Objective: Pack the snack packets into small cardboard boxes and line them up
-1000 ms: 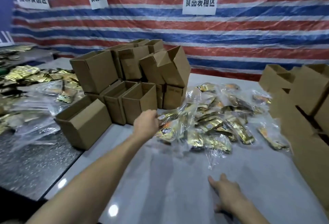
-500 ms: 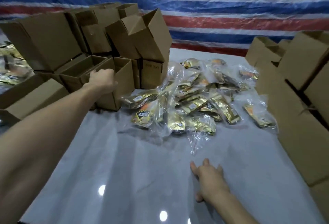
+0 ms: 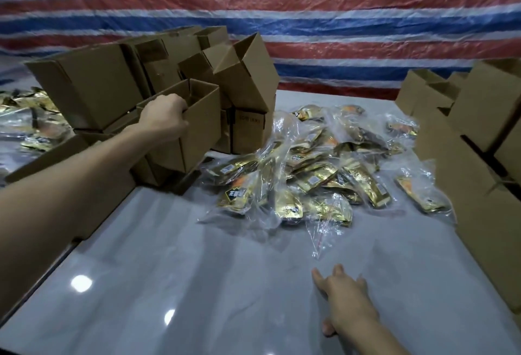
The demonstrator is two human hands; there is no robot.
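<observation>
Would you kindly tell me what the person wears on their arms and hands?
Nothing visible. The left hand and right hand are ungloved, and both forearms are bare to the frame's edge, no sleeve in view. No watch, bracelet or ring shows on the parts seen.
</observation>
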